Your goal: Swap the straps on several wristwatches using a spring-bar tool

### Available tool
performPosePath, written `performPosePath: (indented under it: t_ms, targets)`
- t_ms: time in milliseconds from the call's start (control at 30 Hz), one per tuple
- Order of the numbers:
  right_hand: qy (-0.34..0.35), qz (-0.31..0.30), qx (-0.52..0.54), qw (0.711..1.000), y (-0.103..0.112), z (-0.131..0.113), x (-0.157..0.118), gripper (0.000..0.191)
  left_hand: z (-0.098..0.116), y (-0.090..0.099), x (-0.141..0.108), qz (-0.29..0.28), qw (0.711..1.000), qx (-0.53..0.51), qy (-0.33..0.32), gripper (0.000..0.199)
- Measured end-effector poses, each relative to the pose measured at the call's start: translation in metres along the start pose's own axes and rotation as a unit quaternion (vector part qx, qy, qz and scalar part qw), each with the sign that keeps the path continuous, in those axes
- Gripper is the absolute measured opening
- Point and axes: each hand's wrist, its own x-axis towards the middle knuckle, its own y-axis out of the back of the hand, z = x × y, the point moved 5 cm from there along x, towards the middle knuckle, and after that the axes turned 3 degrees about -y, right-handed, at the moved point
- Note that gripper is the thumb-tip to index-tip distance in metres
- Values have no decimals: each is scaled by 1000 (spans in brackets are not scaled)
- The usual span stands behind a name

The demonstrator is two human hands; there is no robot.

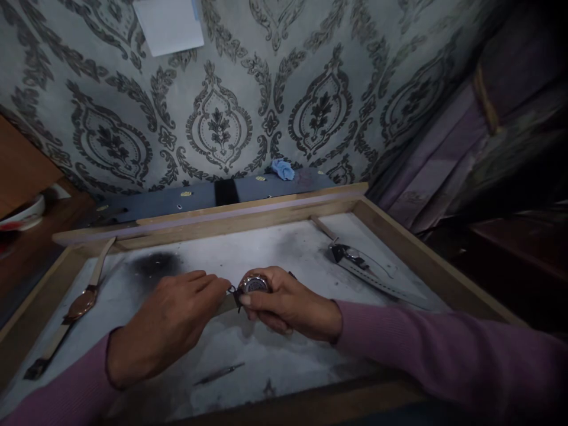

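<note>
Near the middle of a wood-framed tray (pixel 444 266), my right hand (pixel 284 299) holds a round watch (pixel 255 284), its thumb pressed along the near side of the case. A dark strap end sticks out to the left of the case. My left hand (pixel 177 313) is closed beside it, the fingertips pinched at a small dark metal piece (pixel 232 289) by the strap end. What lies behind the left fingers is hidden. Below the hands a thin pointed tool (pixel 219 374) rests on the white tray floor.
A watch with a light strap (pixel 82 303) lies at the tray's left. At the right lies another watch (pixel 354 255) on a long flat strip. A crumpled blue cloth (pixel 283 169) sits behind the tray, by the patterned wall. Purple curtain hangs at right.
</note>
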Motion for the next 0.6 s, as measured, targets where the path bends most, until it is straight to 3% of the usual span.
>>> performPosePath:
  t_ms: [167, 367, 600]
  targets:
    - [-17, 1, 28, 999, 0, 1, -1, 25, 5, -1, 1, -17, 999, 26, -17, 30]
    - [-24, -2, 65, 998, -2, 2, 0, 22, 7, 0, 1, 37, 999, 21, -24, 31]
    - [-27, 3, 68, 997, -2, 4, 0, 27, 6, -2, 2, 33, 999, -25, -8, 30]
